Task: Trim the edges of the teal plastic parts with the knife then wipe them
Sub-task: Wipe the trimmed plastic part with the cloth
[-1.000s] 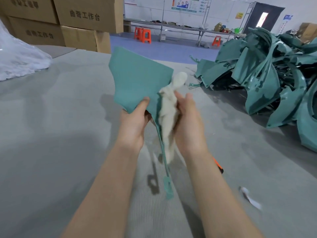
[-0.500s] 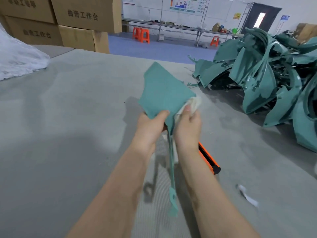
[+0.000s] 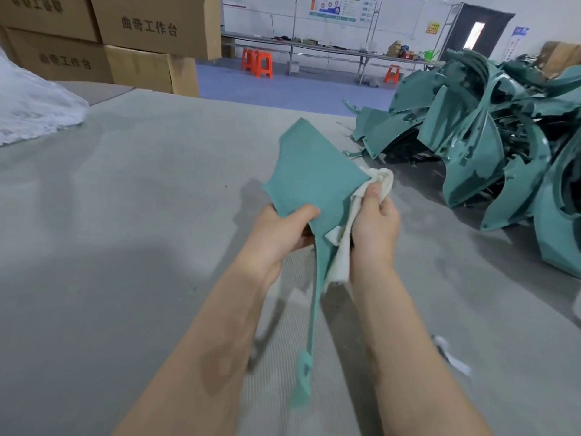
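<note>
While the teal plastic part [image 3: 311, 171] was held above the grey, felt-like table [image 3: 125, 221], pinched under the left hand's [image 3: 279, 237] curled thumb, a crumpled white cloth [image 3: 379, 180] was gripped in the right hand [image 3: 374, 228] and pressed to its right edge, so wiping was judged in hand. A firm stroke down the thin matte panel and its long narrow stem was judged to be called for next.

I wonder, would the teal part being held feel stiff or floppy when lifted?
Probably stiff: the teal part holds its flat shape though the left hand pinches only one edge. Likely light, held up so. Its long thin strip may flex or snag.
</note>
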Motion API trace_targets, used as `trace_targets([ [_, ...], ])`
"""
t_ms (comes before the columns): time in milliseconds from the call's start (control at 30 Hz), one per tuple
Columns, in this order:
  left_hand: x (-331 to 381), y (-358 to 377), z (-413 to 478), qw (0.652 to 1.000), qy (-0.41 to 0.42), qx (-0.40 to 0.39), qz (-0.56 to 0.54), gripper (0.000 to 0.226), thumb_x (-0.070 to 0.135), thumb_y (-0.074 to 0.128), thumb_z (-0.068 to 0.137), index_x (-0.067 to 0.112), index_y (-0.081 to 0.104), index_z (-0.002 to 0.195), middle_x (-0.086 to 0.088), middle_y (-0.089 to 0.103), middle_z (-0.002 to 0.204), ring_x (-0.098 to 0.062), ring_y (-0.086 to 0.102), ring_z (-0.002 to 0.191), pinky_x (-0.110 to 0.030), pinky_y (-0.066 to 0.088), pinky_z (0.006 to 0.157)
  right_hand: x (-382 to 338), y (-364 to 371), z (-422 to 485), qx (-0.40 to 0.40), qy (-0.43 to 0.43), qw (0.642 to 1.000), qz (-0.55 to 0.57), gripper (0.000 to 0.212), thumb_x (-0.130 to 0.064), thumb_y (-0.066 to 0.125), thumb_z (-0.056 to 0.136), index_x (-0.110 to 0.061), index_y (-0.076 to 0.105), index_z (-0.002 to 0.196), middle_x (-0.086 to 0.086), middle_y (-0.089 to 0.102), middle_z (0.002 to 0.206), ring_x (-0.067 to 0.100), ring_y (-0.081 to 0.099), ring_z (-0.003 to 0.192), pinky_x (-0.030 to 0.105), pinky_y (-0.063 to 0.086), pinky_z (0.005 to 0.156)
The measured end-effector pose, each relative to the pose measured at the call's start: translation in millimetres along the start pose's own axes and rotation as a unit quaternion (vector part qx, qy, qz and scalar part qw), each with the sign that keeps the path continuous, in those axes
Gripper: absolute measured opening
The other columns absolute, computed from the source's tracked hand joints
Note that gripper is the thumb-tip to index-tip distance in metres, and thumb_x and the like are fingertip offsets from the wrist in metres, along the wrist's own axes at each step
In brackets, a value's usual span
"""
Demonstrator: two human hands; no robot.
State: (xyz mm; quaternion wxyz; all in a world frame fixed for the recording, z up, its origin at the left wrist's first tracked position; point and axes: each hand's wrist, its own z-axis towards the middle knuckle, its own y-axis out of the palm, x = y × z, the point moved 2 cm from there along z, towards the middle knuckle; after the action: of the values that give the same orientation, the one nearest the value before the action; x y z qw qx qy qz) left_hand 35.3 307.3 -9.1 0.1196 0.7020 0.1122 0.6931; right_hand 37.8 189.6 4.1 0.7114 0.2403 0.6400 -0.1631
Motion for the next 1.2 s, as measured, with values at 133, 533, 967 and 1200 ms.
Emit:
trace_targets([
  [133,6,-11,5,0.997,-0.020,-0.001,-0.074,0.016,-0.002,0.054,0.090,0.012,0.062,0.089,0.001,0.073,0.068,-0.010,0.069,0.058,-0.021,0.053,0.052,-2,-4,2,-0.006,0.061,0.987,0.150,0.028,-0.028,0.040,0.104,-0.017,0.061,0.088,0.000,0.063,0.073,0.012,0.062,0.056,0.021,0.051,0.049],
  [533,11,-33,11,0.990,0.006,0.043,-0.137,0.015,0.000,0.052,0.092,0.008,0.064,0.095,-0.003,0.074,0.077,-0.012,0.070,0.066,-0.022,0.054,0.055,3,21,-19,-0.196,-0.002,0.972,-0.127,0.020,-0.019,0.051,0.099,-0.005,0.064,0.093,0.029,0.067,0.099,0.041,0.065,0.089,0.060,0.050,0.084],
  [967,11,-32,10,0.987,0.041,0.100,-0.117,0.019,-0.003,0.054,0.090,0.012,0.064,0.085,0.003,0.073,0.070,-0.011,0.070,0.064,-0.023,0.056,0.058,19,24,-16,-0.231,-0.047,0.951,-0.201,0.020,-0.018,0.050,0.098,-0.016,0.061,0.082,0.007,0.064,0.076,0.023,0.060,0.070,0.037,0.047,0.068],
  [1200,13,-37,13,0.996,-0.007,0.038,-0.085,0.016,-0.002,0.052,0.090,0.009,0.064,0.093,-0.002,0.074,0.074,-0.013,0.071,0.065,-0.022,0.054,0.054,13,18,-10,-0.199,0.007,0.972,-0.122,0.019,-0.019,0.050,0.099,-0.010,0.063,0.089,0.026,0.068,0.096,0.032,0.063,0.081,0.058,0.052,0.084],
])
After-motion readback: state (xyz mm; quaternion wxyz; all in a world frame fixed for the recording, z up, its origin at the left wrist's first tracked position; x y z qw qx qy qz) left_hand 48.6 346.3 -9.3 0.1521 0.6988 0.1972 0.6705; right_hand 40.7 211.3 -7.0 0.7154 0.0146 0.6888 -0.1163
